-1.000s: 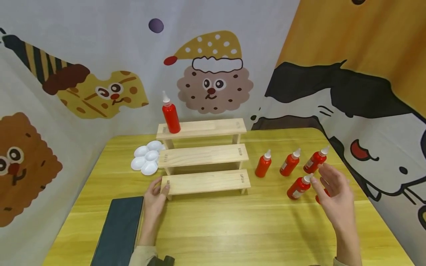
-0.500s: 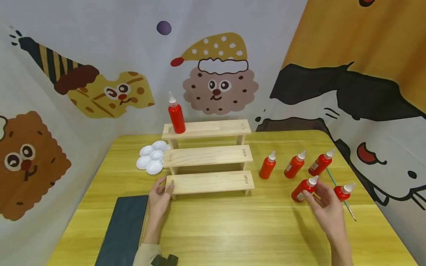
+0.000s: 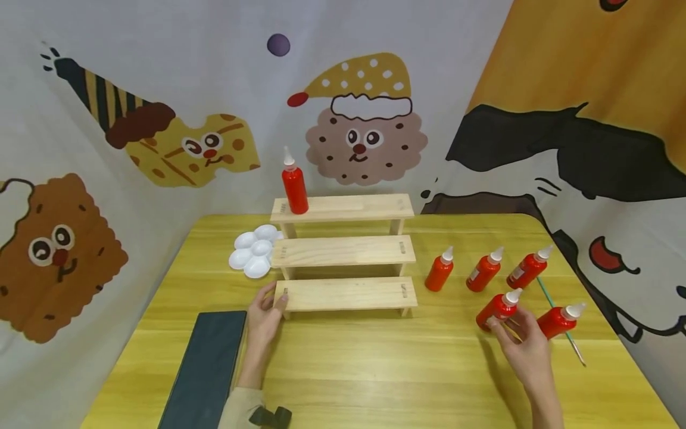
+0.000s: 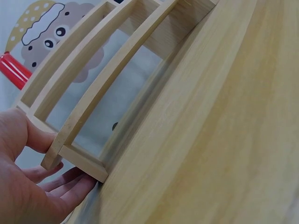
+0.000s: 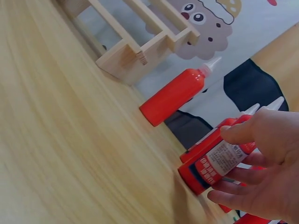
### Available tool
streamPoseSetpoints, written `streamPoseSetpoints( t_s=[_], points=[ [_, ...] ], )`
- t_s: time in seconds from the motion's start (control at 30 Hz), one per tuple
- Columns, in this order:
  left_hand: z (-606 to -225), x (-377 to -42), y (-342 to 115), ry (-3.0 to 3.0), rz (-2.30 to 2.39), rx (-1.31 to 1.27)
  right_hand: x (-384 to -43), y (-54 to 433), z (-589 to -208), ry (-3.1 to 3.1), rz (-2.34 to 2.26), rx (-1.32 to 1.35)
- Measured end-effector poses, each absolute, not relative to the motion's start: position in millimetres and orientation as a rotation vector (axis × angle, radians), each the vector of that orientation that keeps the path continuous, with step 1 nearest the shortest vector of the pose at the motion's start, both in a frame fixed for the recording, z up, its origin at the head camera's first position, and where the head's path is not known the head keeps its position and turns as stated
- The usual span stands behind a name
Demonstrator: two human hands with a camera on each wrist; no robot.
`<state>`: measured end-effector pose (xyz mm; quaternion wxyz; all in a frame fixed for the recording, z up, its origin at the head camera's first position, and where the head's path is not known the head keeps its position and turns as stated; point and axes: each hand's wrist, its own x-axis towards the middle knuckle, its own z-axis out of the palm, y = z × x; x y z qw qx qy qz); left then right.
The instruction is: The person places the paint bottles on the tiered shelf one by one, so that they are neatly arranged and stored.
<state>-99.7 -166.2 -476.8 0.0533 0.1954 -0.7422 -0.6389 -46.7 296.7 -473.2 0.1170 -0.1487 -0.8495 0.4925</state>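
Observation:
A three-tier wooden display stand (image 3: 343,295) stands on the table. My left hand (image 3: 262,322) grips the left end of its lowest tier, thumb on the board (image 4: 70,123) and fingers underneath at the leg. One red squeeze bottle (image 3: 296,190) with a white nozzle stands at the left of the top tier. To the right of the stand, my right hand (image 3: 522,345) holds a similar red squeeze bottle (image 3: 496,308), thumb on its near side, fingers at the other. In the right wrist view, the printed label of this squeeze bottle (image 5: 217,163) shows below the thumb.
Several other red bottles stand close by, including one (image 3: 439,273) beside the stand and one (image 3: 557,322) right of my right hand. A thin green paintbrush (image 3: 576,348) lies behind that one. Left are a white palette (image 3: 252,256) and a dark flat rectangular item (image 3: 206,363).
My right hand has moved in from the right and closed around the front bottle, uncovering the bottle and paintbrush on its right. My left hand stays on the stand; the head view has shifted slightly.

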Motion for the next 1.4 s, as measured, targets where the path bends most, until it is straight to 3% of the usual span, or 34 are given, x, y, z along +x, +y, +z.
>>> streamPoseSetpoints(
  t_s=[0.67, 1.4],
  points=[
    [-478.0, -102.8, -166.3, -2.261, -1.937, 0.597, -53.4, 294.2, -479.3, -2.548, 1.297, -0.439],
    [-479.7, -101.8, -167.3, -2.256, -1.927, 0.589, -55.5, 275.8, -430.0, -2.411, 1.237, -0.184]
  ],
)
